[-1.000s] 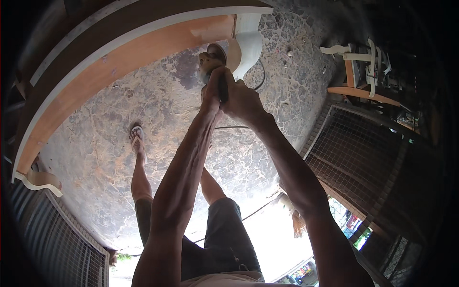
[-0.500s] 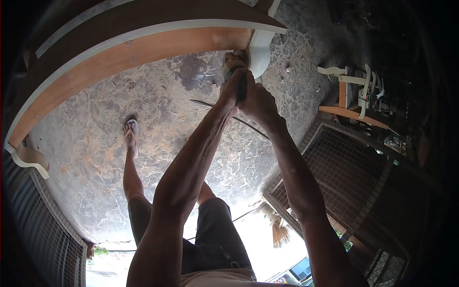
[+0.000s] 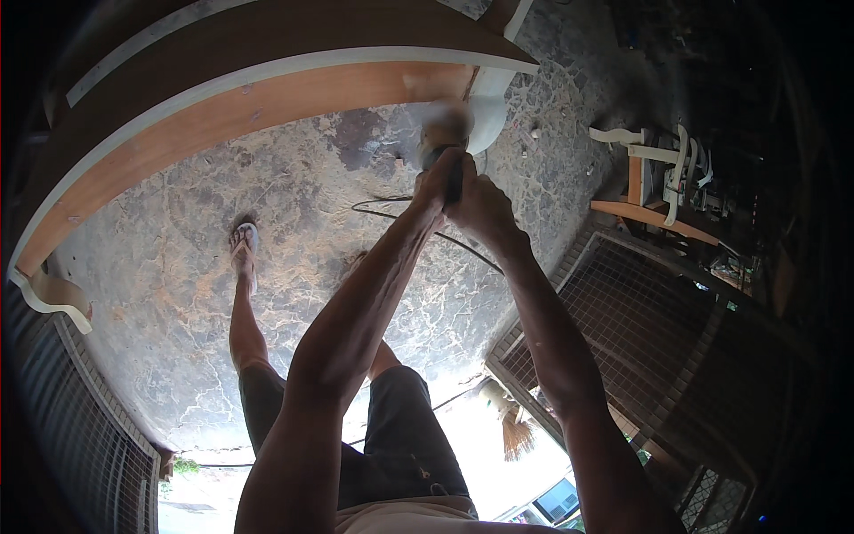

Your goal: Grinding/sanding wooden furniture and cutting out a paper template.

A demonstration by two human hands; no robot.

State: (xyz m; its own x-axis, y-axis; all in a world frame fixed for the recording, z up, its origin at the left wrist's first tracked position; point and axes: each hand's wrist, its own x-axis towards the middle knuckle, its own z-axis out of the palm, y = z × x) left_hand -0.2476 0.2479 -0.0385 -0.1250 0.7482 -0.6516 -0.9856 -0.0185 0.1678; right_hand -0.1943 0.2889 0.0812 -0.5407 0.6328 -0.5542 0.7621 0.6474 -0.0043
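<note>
Both hands are wrapped round the dark body of a corded angle grinder [image 3: 454,182], held in front of me near the right end of a wooden bench. My left hand [image 3: 432,189] closes on its left side and my right hand [image 3: 481,204] on its right side. The tool's round head is blurred and sits close to the bench's orange-brown front rail [image 3: 267,105], beside a pale curved leg [image 3: 488,120]. Whether it touches the wood I cannot tell. A dark cord [image 3: 471,252] passes behind my wrists along the floor.
The cracked, dusty concrete floor [image 3: 169,258] spreads under me, with my sandalled left foot [image 3: 243,245] on it. Wooden furniture parts [image 3: 654,178] stand at the right. Wire-mesh panels [image 3: 623,311] flank both sides, and a straw broom [image 3: 517,436] hangs at the lower right.
Both hands and the grinder have drawn a little toward me, away from the bench rail. Its head has become blurred, and the cord's loop has shifted.
</note>
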